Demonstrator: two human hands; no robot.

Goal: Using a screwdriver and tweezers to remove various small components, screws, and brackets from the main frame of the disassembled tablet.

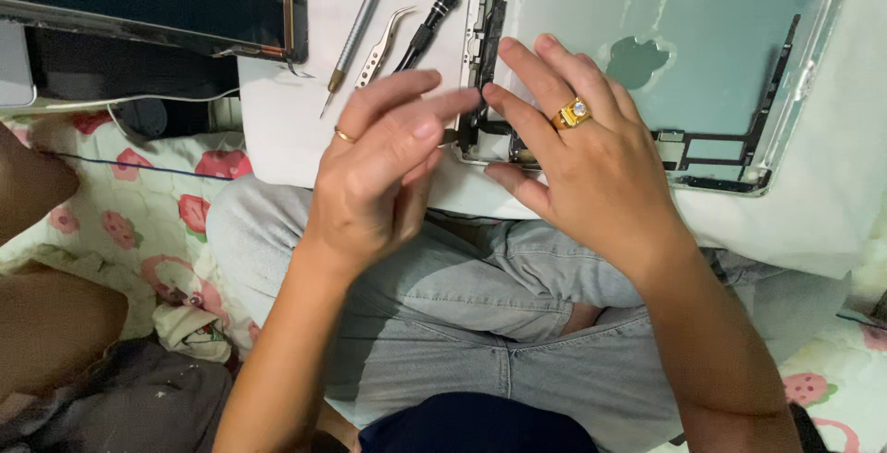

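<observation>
A: Resting on a white board (277, 130) across the lap, the open tablet shell (702, 37) lies under the right hand (582, 157), whose fingers are spread flat on the shell's left edge, clamped on nothing.

B: And the left hand (379, 171)?

A: Its fingertips are pinched together by that edge; I cannot tell whether they hold something small.

B: Risks?

A: I'd judge the board could tip off the knees if the right hand presses hard. The tweezers (382, 44), screwdriver (425, 28) and grey pick (360, 24) lie loose near the rim and could roll onto the flowered bedding (139, 222).
</observation>
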